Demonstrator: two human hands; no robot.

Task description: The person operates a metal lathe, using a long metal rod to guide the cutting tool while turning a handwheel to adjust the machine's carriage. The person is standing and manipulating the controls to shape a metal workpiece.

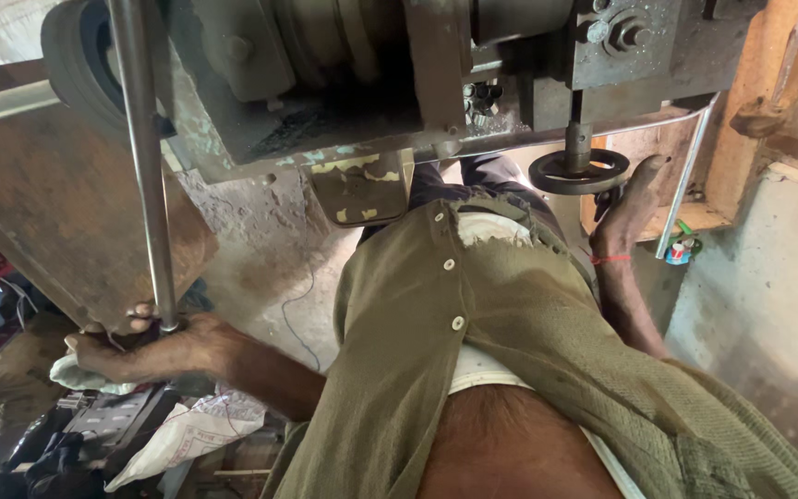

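Observation:
My left hand (154, 346) is closed around the lower end of a long steel rod (145, 166), which rises steeply past a wooden board (57, 212). A pale cloth (80, 374) lies just under that hand. My right hand (630, 208) reaches out with straight fingers, its fingertips beside the rim of a small black handwheel (579, 171). It grips nothing. The handwheel hangs on a short shaft below a grimy green metal machine (371, 83). My olive button shirt (501, 333) fills the lower middle of the view.
A dark pulley wheel (76, 55) sits at the machine's left end. A thin bent metal bar (685, 176) runs beside my right hand, with a small red and green bottle (681, 248) near it. White sacks and clutter (187, 434) lie at lower left. A concrete wall (768, 305) stands at the right.

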